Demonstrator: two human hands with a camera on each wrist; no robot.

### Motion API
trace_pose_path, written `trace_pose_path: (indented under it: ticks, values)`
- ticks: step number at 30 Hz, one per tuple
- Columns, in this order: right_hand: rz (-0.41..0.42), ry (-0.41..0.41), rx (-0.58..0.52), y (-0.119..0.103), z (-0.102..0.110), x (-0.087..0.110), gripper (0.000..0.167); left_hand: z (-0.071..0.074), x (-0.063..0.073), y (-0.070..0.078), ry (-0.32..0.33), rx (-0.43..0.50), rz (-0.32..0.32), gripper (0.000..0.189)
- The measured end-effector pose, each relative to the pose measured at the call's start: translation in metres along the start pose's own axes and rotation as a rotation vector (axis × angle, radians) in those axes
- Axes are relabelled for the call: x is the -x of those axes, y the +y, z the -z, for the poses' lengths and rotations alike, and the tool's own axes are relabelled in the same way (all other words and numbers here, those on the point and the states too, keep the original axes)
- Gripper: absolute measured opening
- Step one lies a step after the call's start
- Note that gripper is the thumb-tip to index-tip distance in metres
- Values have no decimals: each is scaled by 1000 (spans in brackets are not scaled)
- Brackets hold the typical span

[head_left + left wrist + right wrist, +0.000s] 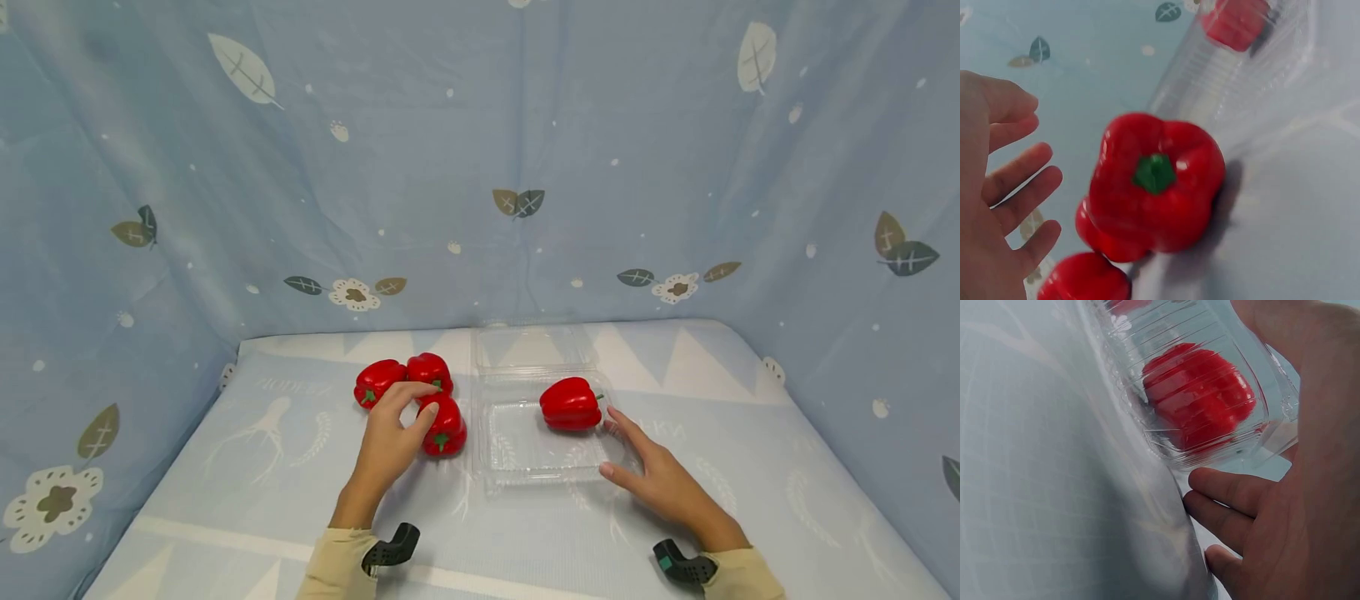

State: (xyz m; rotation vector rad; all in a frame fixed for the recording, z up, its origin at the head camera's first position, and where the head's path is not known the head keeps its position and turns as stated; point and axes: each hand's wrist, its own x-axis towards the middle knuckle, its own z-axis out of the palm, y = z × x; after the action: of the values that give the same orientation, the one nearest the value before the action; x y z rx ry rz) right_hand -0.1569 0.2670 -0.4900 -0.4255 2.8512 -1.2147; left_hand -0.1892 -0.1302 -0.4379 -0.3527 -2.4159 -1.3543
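A red bell pepper point(570, 405) lies on its side in the right half of a clear plastic clamshell box point(517, 446), its green stem to the right. Three more red peppers cluster left of the box; the nearest one point(444, 429) shows its green stem point(1155, 174). Over this group is my left hand point(390, 437), fingers loosely bent and apart from the nearest pepper in the left wrist view. My right hand point(660, 479) is at the box's right side, thumb and fingers spread around its corner and holding nothing. Whether its fingertips touch the plastic, I cannot tell.
The box's raised or folded-back lid point(532, 346) extends toward the back. Behind the table point(300, 492) hangs a blue patterned curtain point(450, 150), which also closes off both sides. A black device point(392, 547) is strapped to each wrist.
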Motion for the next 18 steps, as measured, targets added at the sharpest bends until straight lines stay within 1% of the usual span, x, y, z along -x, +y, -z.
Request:
trace_pose_path:
  ticks: [4, 9, 13, 18]
  values:
    - [-6, 0, -2, 0, 0, 0, 85, 1, 3, -11, -11, 54, 90, 26]
    - [-22, -4, -6, 0, -1, 0, 85, -1, 7, -22, -28, 94, 169, 28]
    - [-28, -2, -1, -1, -1, 0, 85, -2, 8, -27, -41, 106, 199, 32]
    - [-37, -3, 10, -2, 0, -1, 86, -5, 7, -34, -77, 109, 210, 37]
